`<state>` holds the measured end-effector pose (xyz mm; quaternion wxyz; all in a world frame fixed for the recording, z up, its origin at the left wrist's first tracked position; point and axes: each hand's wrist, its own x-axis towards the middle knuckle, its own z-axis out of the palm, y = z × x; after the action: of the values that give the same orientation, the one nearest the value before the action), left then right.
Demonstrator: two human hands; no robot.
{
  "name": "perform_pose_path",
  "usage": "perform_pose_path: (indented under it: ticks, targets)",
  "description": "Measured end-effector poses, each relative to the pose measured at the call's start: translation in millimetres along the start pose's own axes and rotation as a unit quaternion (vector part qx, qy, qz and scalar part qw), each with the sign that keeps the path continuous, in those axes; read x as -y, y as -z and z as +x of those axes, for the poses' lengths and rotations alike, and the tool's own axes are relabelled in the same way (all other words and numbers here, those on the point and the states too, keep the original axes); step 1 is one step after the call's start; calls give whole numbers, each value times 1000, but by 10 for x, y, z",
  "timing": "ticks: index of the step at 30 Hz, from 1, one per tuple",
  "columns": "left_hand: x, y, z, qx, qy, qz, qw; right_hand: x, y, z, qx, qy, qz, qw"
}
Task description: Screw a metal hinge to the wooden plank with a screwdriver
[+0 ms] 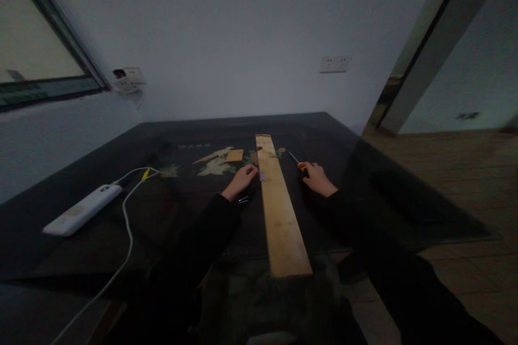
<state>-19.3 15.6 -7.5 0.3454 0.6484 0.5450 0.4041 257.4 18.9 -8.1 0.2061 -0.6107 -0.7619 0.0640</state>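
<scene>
Setting up seems in hand: left of the plank on the counter, the left hand's fingers are pinched, contents unclear; right of it, the right hand grips a screwdriver. Next likely calls for steady aim.

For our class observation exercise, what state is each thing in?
Board: flat, overhanging near edge
Left hand: beside board, grip unclear
Screwdriver: held, tip pointing away
Right hand: gripping screwdriver
Wood square: flat
Metal bits: loose
White device: lying flat
Cable: slack
Right socket: unplugged

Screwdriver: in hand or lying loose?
In hand: the right hand grips the screwdriver by its yellow-and-black handle, metal shaft exposed.
</scene>
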Motion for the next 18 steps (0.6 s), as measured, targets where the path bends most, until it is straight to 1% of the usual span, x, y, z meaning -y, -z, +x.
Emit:
perform_pose_path:
  ticks: [5,8,10,12,14,16,18]
  targets:
    - [18,-12,24,-9,15,-32,999,35,34,-46,-10,-4,1,1000]
    - [10,-5,9,-18,18,-47,999,92,139,-59,-31,-8,7,999]
    - [-3,-5,-9,-22,17,-58,998,193,224,-40,-54,4,18,998]
    - [-14,-7,-25,-29,18,-67,997,365,275,-2,-68,44,38,996]
    - [-21,-10,-34,-39,19,-73,996,592,261,43,-58,108,63,990]
    - [-25,-9,-38,-47,19,-74,996,827,179,86,-27,169,83,982]
    - [-30,-5,-40,-54,17,-74,996,1012,59,125,3,206,92,974]
